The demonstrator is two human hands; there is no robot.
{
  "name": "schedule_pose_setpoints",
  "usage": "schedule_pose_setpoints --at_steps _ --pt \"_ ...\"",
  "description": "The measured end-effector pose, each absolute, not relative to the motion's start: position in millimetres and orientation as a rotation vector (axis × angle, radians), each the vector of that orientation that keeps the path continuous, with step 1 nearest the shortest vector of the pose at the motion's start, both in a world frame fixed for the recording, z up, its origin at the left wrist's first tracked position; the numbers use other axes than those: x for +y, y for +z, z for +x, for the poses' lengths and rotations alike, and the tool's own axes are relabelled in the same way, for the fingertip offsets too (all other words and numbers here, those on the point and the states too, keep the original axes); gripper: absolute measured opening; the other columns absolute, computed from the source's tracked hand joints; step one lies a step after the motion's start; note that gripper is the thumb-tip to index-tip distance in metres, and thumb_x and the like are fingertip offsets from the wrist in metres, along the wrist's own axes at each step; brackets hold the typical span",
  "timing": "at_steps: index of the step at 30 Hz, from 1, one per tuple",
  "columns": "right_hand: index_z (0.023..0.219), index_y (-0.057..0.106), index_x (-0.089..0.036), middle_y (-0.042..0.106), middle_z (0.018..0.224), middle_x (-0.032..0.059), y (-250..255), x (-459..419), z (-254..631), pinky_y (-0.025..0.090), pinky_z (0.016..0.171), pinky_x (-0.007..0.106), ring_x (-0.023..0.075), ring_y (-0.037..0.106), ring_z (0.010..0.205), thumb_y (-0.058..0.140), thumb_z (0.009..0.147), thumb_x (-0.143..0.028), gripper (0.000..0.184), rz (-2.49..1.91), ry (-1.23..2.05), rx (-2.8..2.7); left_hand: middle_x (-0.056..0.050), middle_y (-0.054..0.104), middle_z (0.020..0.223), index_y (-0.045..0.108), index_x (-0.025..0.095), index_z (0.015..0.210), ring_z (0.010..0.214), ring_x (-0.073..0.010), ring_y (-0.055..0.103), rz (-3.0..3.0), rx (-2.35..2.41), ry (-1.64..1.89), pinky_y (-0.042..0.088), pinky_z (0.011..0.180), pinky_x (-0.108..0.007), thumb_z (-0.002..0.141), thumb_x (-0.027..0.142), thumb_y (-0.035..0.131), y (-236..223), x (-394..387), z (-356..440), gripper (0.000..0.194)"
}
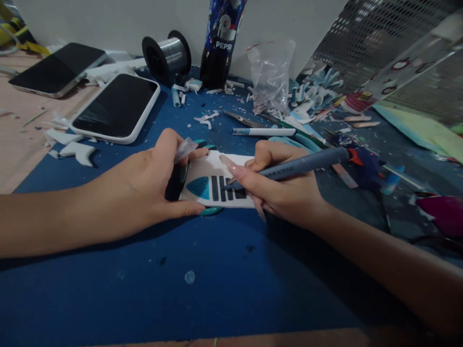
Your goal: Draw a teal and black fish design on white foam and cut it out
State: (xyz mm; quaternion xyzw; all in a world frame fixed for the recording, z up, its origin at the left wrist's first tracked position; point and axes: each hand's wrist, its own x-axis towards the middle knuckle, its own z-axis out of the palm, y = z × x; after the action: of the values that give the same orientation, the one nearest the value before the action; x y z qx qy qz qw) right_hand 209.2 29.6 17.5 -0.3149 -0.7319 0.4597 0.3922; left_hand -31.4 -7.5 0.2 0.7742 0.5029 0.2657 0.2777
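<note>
A small white card (pixel 211 171) lies on the blue mat (pixel 202 279), bearing a teal shape and several black bars. My left hand (pixel 155 180) presses the card's left end down, fingers closed around a dark marker cap and a clear bit of plastic. My right hand (pixel 278 190) grips a grey marker pen (pixel 307 164), its tip touching the black bars on the card.
Two phones (pixel 117 108) (pixel 58 67) lie at the far left. A wire spool (pixel 166 55), a Pepsi bottle (pixel 220 43) and a plastic bag (pixel 271 72) stand at the back. Scissors, a white pen (pixel 264 131), paper scraps and a glue gun (pixel 365 166) clutter the right.
</note>
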Motion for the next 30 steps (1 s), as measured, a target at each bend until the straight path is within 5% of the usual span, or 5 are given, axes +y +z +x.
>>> schedule_pose_setpoints --at_steps 3,10,17,30 --pt "0.056 0.041 -0.023 0.043 0.051 -0.0044 16.0 27.9 210.1 0.035 0.043 0.028 0.0109 0.043 0.046 0.085 0.084 -0.028 0.053 -0.875 1.148 -1.799 -0.011 0.068 0.141 0.03 0.029 0.091 0.113 -0.0366 0.075 2.161 1.373 0.655 0.059 0.054 -0.033 0.083 0.065 0.069 -0.6 -7.6 -32.1 0.053" --pt "0.056 0.042 -0.022 0.045 0.051 -0.0055 14.8 29.7 210.4 0.036 0.042 0.025 0.0085 0.045 0.045 0.084 0.085 -0.022 0.05 -0.863 1.088 -1.842 -0.012 0.067 0.142 0.033 0.029 0.093 0.102 -0.0354 0.077 2.142 1.423 0.624 0.052 0.045 -0.032 0.08 0.068 0.069 -0.4 -8.6 -34.2 0.055" --pt "0.059 0.043 -0.023 0.044 0.036 -0.0108 14.7 31.4 206.3 0.029 0.028 0.022 0.0062 0.037 0.024 0.087 0.084 -0.034 0.052 -0.768 1.426 -1.506 -0.013 0.061 0.151 0.031 0.03 0.095 0.141 -0.038 0.058 2.102 1.336 0.633 0.069 0.086 -0.042 0.084 0.064 0.07 0.9 -7.0 -31.7 0.053" --pt "0.054 0.041 -0.022 0.043 0.03 -0.0096 10.9 53.7 215.6 0.023 0.029 0.014 0.0022 0.029 0.023 0.083 0.082 -0.031 0.051 -0.666 1.601 -1.281 -0.018 0.053 0.158 0.032 0.029 0.099 0.147 -0.0456 0.048 2.076 1.353 0.602 0.068 0.086 -0.056 0.083 0.064 0.072 3.5 -8.3 -29.0 0.056"
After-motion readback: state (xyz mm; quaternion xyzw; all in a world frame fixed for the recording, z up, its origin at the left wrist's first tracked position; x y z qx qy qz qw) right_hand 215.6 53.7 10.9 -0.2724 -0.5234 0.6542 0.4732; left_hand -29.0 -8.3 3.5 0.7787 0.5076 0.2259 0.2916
